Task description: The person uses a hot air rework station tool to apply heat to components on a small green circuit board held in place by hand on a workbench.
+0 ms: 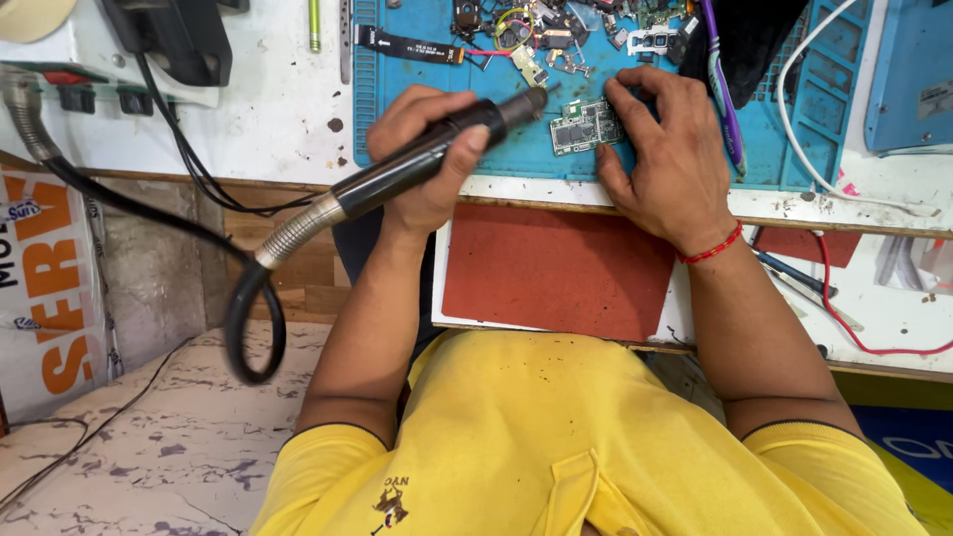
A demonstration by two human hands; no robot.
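My left hand (429, 159) is wrapped tight around a black hot-air wand (437, 149), its nozzle aimed just beside the small green circuit board (586, 125). The board lies on the blue mat (397, 89). My right hand (665, 149) presses the board's right edge down with spread fingertips. The mat's far trays hold loose phone parts (541, 35), jumbled together. A red pad (556, 268) lies nearer me.

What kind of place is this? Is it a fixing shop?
Most likely a small electronics repair bench. The left hand holds a hot-air tool over a green circuit board, the right hand steadies it, and loose parts litter the blue mat.
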